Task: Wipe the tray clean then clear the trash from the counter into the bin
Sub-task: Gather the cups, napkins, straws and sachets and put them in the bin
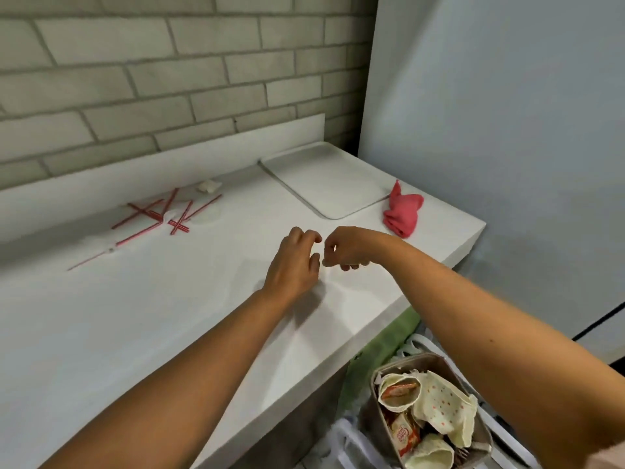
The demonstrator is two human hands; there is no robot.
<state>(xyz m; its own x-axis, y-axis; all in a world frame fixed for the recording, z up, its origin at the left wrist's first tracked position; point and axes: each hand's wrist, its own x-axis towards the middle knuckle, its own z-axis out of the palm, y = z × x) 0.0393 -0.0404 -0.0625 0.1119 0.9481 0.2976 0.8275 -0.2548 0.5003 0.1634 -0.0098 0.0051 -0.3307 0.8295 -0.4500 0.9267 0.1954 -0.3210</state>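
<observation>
The white tray (333, 177) lies flat at the counter's far right corner, its surface bare. A crumpled pink cloth (404, 211) sits just right of it, near the counter edge. Several red-and-white straws (159, 214) and a crumpled white paper (209, 186) lie scattered at the back left. My left hand (296, 262) hovers over the counter's middle with its fingers loosely bent and nothing in it. My right hand (350, 248) is close beside it, fingers curled with thumb toward fingertips. Whether it pinches something small cannot be made out.
A small bin (406, 362) stands on the floor below the counter's right front edge, filled with paper cups, wrappers and napkins. A green cloth (382, 350) hangs by the counter side. A brick wall backs the counter, and a pale panel rises on the right.
</observation>
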